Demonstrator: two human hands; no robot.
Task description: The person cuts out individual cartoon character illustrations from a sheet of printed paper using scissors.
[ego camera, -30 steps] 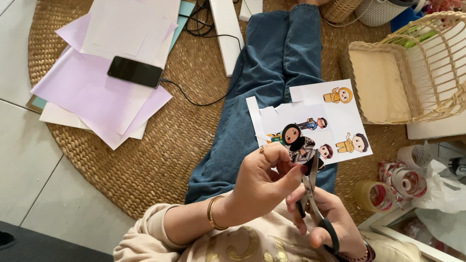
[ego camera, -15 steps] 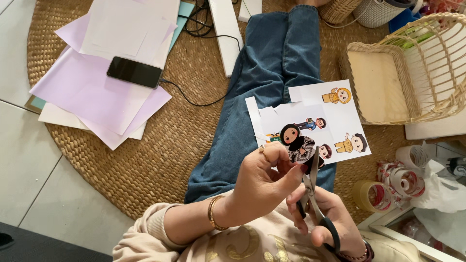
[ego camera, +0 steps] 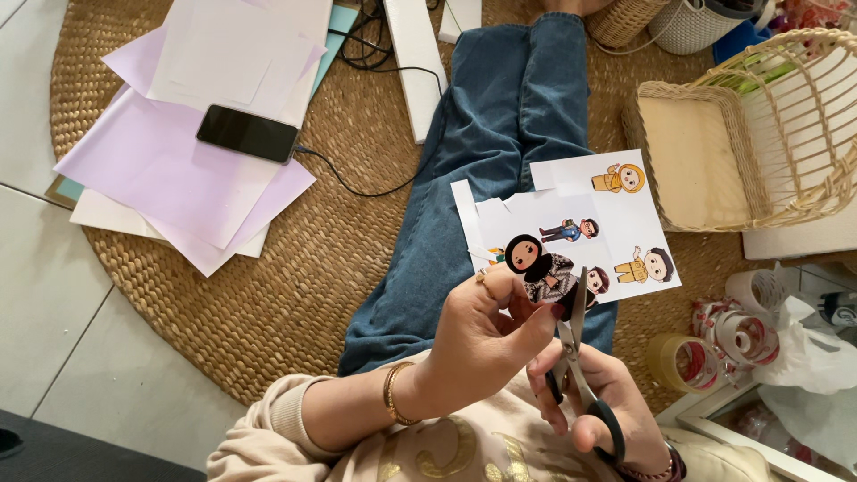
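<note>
Left hand (ego camera: 478,335) pinches cutout sheet (ego camera: 589,223); right hand (ego camera: 598,393) grips scissors (ego camera: 576,357); wicker basket (ego camera: 714,161) apparently empty.

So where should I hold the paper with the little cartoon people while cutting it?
Hold the printed sheet at its near edge, coming from the left, as the left hand does, pinching beside the dark-haired figure. The scissors in the right hand come up from below on the right, so fingers there stay off the blades.

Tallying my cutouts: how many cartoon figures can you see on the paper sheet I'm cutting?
5: top right, middle, right, one beside the scissors, and the dark one under the left hand's fingertips. Others may be hidden.
</note>
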